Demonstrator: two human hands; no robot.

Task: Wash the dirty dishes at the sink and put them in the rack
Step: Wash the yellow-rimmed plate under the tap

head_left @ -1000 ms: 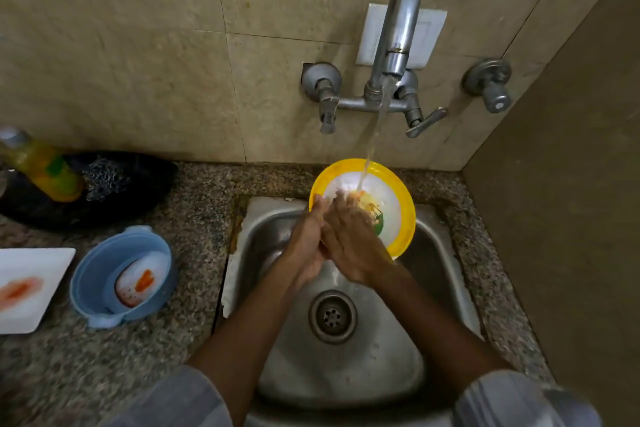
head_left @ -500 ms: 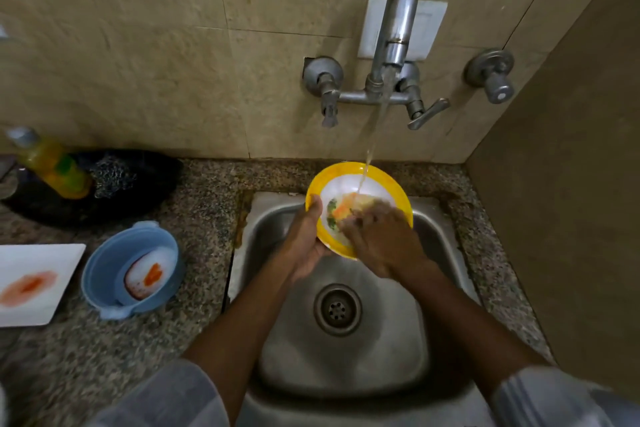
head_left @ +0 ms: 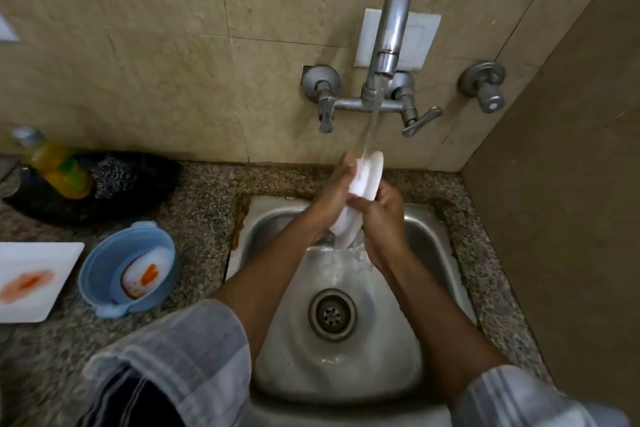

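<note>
Both hands, left hand [head_left: 332, 198] and right hand [head_left: 382, 218], clasp a smooth white plate [head_left: 365, 180] edge-on under the tap's stream, above the dented steel sink [head_left: 433, 253] set in a speckled granite worktop [head_left: 204, 204].

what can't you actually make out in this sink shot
- Plate, head view: turned edge-on between the left hand and right hand, so whether its face is clean cannot be told.
- Dish rack: nowhere in the frame.
- Square white plate: cut off by the left edge.
- Yellow bottle: label too blurred to read.
- Small dish inside the blue bowl: lower part hidden by the bowl's wall.
</note>
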